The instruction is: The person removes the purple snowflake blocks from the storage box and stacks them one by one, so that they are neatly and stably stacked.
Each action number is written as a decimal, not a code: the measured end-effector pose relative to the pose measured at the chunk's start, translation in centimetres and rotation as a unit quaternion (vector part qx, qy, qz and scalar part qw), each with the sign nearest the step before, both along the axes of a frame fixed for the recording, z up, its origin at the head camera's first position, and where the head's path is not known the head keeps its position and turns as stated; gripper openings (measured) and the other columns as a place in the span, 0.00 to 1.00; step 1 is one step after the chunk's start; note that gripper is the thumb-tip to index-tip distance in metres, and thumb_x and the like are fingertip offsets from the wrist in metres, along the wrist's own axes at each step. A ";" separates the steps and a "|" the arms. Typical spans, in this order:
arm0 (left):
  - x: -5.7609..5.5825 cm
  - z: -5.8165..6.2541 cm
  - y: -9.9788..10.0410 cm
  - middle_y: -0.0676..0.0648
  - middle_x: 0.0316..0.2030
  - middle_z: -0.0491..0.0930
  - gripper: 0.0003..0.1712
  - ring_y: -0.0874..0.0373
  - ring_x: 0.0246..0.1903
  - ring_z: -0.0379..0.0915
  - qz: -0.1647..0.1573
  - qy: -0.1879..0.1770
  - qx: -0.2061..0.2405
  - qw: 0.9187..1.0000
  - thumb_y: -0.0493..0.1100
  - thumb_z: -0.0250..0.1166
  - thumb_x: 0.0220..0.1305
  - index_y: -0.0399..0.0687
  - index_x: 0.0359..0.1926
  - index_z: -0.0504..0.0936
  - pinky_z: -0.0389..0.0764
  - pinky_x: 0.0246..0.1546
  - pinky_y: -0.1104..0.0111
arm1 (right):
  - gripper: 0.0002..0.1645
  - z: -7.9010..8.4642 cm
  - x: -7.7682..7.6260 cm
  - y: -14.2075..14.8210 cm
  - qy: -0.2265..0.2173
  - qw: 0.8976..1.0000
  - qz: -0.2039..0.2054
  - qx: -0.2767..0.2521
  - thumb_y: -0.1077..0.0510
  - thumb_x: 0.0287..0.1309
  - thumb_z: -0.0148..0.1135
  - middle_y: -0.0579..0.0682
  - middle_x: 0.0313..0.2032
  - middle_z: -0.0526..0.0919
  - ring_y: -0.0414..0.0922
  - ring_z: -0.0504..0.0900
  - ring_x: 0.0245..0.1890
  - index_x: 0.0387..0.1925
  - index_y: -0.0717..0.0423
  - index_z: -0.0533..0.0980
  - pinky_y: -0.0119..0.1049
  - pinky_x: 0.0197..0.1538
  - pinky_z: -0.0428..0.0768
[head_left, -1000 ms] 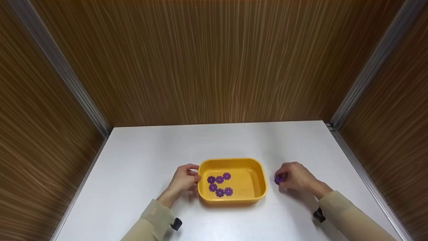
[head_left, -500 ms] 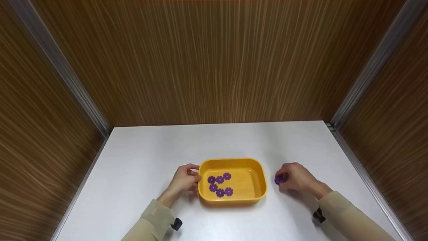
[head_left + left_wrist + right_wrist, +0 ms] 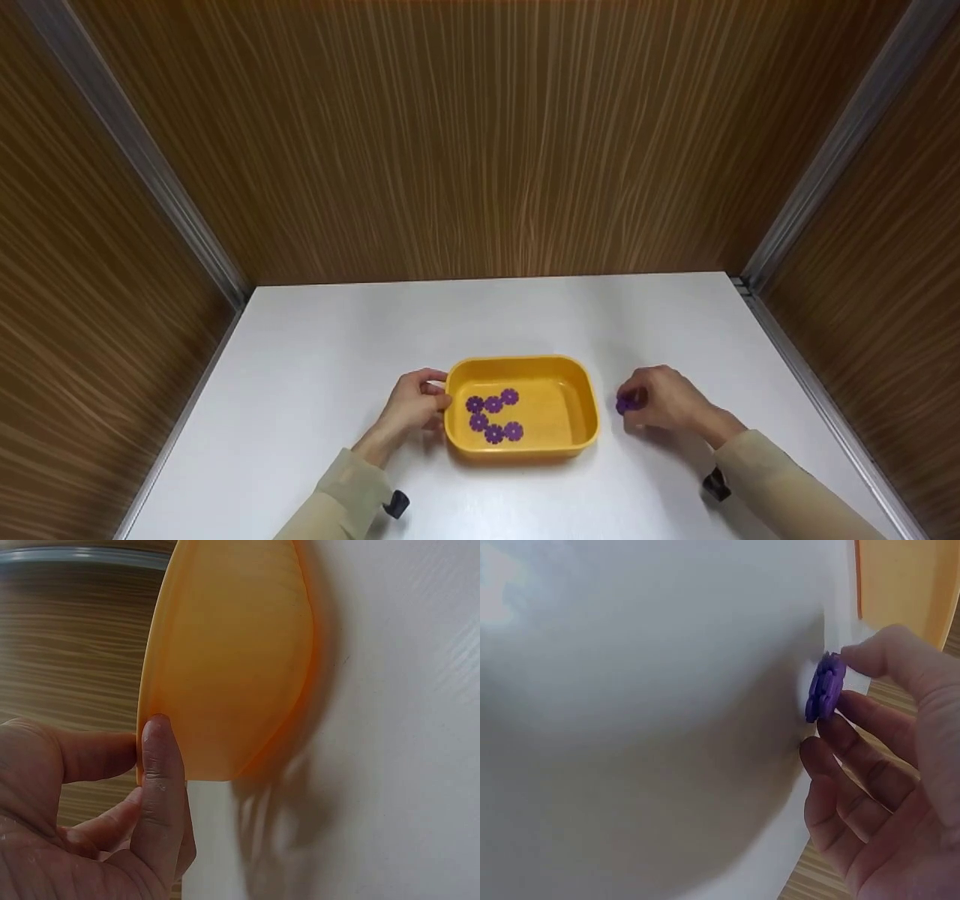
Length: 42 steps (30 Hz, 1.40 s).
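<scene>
Flower discs [image 3: 826,688] in purple, apparently two face to face, are just right of the yellow tray [image 3: 552,412], pinched between thumb and fingertips of the right hand [image 3: 664,397], its other fingers bent; a fingertip hold probably suits such small parts. Whether they touch the bench, I cannot tell. Inside the tray, toward its left end, six loose discs [image 3: 493,405] lie flat in a rough C. At that end the left hand [image 3: 411,403] grips the wall, thumb at the rim and a finger along the outside, likely to steady it. Under the tray spreads a glossy white bench [image 3: 337,337], glaring in front of it. Behind the tray stands a wood-grain panel [image 3: 487,150], joined by metal strips [image 3: 161,169] to similar side panels [image 3: 90,300].
</scene>
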<state>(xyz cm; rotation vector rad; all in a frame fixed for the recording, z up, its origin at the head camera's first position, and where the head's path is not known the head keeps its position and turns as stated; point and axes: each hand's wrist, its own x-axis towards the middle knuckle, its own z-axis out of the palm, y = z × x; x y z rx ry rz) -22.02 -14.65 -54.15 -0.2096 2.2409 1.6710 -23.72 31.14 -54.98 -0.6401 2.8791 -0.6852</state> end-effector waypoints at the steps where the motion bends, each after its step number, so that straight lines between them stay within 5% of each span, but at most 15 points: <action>1: 0.0 0.0 0.0 0.43 0.46 0.84 0.27 0.56 0.32 0.85 0.000 0.000 0.002 1.000 0.34 0.70 0.69 0.41 0.68 0.83 0.96 0.37 0.62 | 0.17 0.1 0.0 0.0 0.004 1.000 0.003 -0.003 0.58 0.50 0.86 0.46 0.38 0.92 0.38 0.85 0.35 0.44 0.53 0.93 0.30 0.42 0.89; 9: 0.0 0.0 0.0 0.43 0.46 0.85 0.27 0.56 0.32 0.85 0.002 0.001 0.003 1.000 0.34 0.70 0.69 0.41 0.68 0.83 0.96 0.36 0.61 | 0.14 0.9 -0.1 -0.1 0.029 0.999 -0.025 0.002 0.57 0.58 0.81 0.47 0.38 0.93 0.39 0.83 0.36 0.46 0.56 0.93 0.31 0.40 0.86; 15: 0.0 0.1 0.0 0.43 0.46 0.85 0.26 0.55 0.33 0.86 0.003 -0.004 0.004 1.000 0.34 0.70 0.69 0.42 0.68 0.83 0.96 0.37 0.62 | 0.14 1.9 0.0 -1.2 0.042 0.999 -0.030 0.008 0.56 0.62 0.78 0.49 0.43 0.94 0.47 0.87 0.41 0.48 0.56 0.93 0.40 0.47 0.90; 25: 0.0 0.0 0.1 0.42 0.47 0.85 0.27 0.55 0.34 0.86 0.003 -0.001 0.003 1.000 0.35 0.70 0.70 0.41 0.69 0.83 0.95 0.35 0.65 | 0.10 2.8 0.3 -3.6 0.130 0.989 0.059 -0.044 0.60 0.60 0.77 0.51 0.42 0.95 0.53 0.91 0.39 0.44 0.57 0.92 0.50 0.44 0.94; 33: 0.0 0.1 0.0 0.42 0.46 0.84 0.28 0.56 0.33 0.85 0.001 0.002 0.011 1.000 0.34 0.70 0.69 0.40 0.69 0.83 0.94 0.33 0.66 | 0.11 3.2 0.4 -4.8 0.136 0.982 0.098 -0.090 0.63 0.58 0.78 0.53 0.41 0.94 0.54 0.90 0.38 0.44 0.58 0.92 0.30 0.32 0.86; 42: 0.1 0.2 0.1 0.42 0.47 0.84 0.27 0.55 0.34 0.86 0.003 -0.001 0.007 1.000 0.34 0.70 0.69 0.41 0.68 0.83 0.95 0.36 0.64 | 0.13 3.1 0.5 -6.0 0.131 0.979 0.121 -0.101 0.66 0.56 0.77 0.55 0.41 0.95 0.48 0.90 0.36 0.44 0.57 0.92 0.30 0.34 0.87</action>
